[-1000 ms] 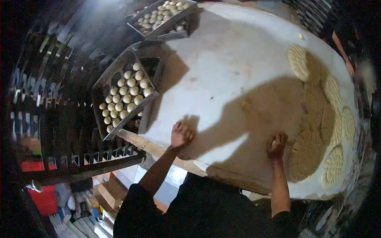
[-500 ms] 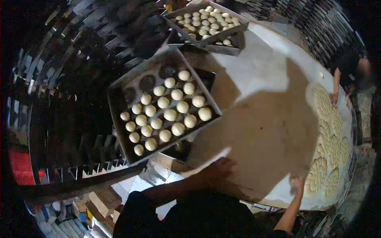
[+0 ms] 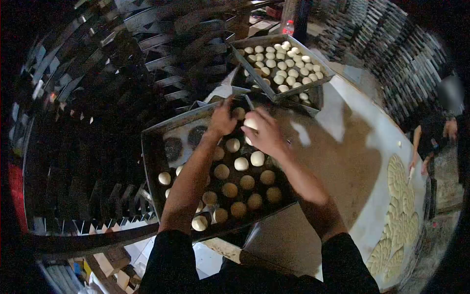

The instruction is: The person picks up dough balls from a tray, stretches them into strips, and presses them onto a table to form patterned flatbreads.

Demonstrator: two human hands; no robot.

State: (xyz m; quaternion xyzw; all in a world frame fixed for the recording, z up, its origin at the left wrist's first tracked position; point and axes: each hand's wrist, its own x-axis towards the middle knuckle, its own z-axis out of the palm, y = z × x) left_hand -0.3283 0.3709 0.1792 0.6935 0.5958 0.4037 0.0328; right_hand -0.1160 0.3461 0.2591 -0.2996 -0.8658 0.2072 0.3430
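A dark square tray (image 3: 150, 183) holds rows of round pale dough balls (image 3: 241, 163) and lies in front of me. Over its far corner, my left hand (image 3: 223, 119) reaches down beside a dough ball, its fingers partly hidden. Just to the right, my right hand (image 3: 265, 131) is closed around pale dough balls (image 3: 251, 123) above the tray's right side. Shadow from my arms falls across many of the balls.
Another tray of dough balls (image 3: 281, 65) stands behind, stacked on a further tray. Flattened dough pieces (image 3: 396, 225) overlap on the table (image 3: 352, 147) at right, near a co-worker's hands (image 3: 418, 166). A red-capped bottle (image 3: 289, 28) stands at the back.
Both my hands have moved from the table to the far part of the near tray. My right hand now holds dough balls. The view has shifted, and more balls stand near the tray's far corner.
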